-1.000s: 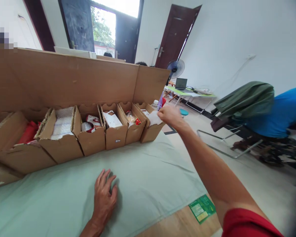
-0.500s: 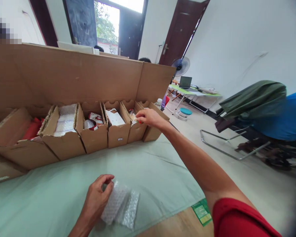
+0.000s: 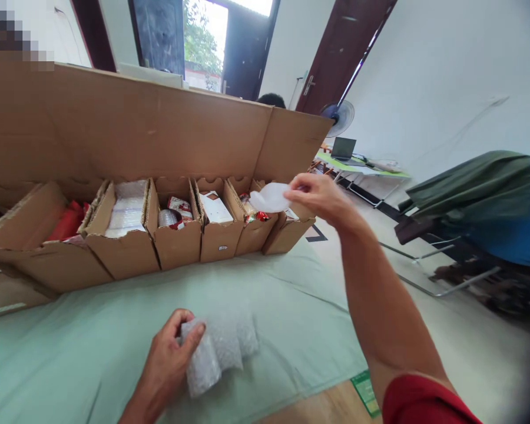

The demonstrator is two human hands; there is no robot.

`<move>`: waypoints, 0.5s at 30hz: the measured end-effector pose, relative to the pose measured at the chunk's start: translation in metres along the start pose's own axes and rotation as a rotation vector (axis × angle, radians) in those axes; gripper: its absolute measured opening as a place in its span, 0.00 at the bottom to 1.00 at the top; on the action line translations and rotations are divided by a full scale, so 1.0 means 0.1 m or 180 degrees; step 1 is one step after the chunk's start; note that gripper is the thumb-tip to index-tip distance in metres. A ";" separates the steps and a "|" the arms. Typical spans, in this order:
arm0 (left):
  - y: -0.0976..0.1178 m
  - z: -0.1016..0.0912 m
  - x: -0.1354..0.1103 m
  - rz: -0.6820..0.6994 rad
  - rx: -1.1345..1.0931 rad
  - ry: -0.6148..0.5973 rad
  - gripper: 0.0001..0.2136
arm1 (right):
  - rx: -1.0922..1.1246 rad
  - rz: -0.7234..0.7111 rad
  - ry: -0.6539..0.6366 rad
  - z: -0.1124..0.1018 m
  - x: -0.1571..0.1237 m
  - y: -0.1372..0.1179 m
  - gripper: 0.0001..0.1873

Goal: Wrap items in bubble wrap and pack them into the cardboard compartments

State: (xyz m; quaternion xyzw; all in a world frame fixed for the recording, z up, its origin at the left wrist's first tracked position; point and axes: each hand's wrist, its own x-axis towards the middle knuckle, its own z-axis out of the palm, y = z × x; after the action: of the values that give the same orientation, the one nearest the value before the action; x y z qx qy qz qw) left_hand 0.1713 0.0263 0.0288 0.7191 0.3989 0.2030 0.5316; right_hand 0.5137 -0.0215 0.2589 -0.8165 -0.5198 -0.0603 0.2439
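Observation:
My left hand [image 3: 173,347] is closed on the near left end of a piece of bubble wrap [image 3: 227,338], its thumb on top. The wrap lies loosely folded on the green cloth [image 3: 128,306]. Out at the right, my right hand [image 3: 320,197] pinches a thin, whitish, translucent sheet [image 3: 271,198]; whether it is plastic or foam I cannot tell. The sheet hangs over a cardboard bin [image 3: 252,234] that holds small red and gold wrapped items [image 3: 258,216]. Beside it stands the last bin [image 3: 287,237] of the row, partly behind my hand.
Other cardboard bins hold a white box [image 3: 216,207], bubble-wrapped pieces [image 3: 126,209] and a red packet [image 3: 67,222]. A tall cardboard panel [image 3: 159,129] rises behind them. At the right are a covered chair [image 3: 477,182], a laptop [image 3: 343,148] and a fan [image 3: 342,119].
My right hand has risen out of the bin and moved right, now with the whitish sheet in it. My left hand has closed on the bubble wrap, which has shifted and bunched.

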 end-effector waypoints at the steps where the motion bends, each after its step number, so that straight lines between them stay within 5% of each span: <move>1: 0.05 -0.08 0.02 -0.0077 -0.0295 -0.0035 0.21 | 0.0584 -0.0083 0.0135 -0.08 -0.17 -0.01 0.11; 2: 0.08 -0.16 0.03 -0.0130 -0.0553 -0.0060 0.22 | 0.1120 -0.0176 0.0109 -0.11 -0.33 -0.03 0.13; 4: 0.06 -0.30 0.06 -0.0217 -0.0894 0.0027 0.24 | 0.1724 -0.0378 -0.0574 -0.04 -0.60 -0.13 0.16; 7: -0.12 -0.46 0.07 -0.0345 -0.1065 0.0647 0.27 | 0.1682 -0.0703 -0.1680 0.22 -0.72 -0.30 0.18; 12: -0.31 -0.46 0.02 0.0379 -0.0091 0.1233 0.26 | 0.0192 -0.0752 -0.1010 0.56 -0.12 -0.55 0.15; 15: -0.26 -0.20 0.00 0.1311 0.1084 0.1014 0.24 | -0.1137 -0.0783 -0.1511 0.80 0.36 -0.73 0.15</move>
State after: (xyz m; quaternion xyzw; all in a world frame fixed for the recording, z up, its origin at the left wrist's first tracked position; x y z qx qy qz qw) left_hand 0.1476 0.0419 0.0116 0.8226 0.3515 0.3468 0.2819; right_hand 0.4532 0.0697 0.2258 -0.7687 -0.6382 0.0125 -0.0405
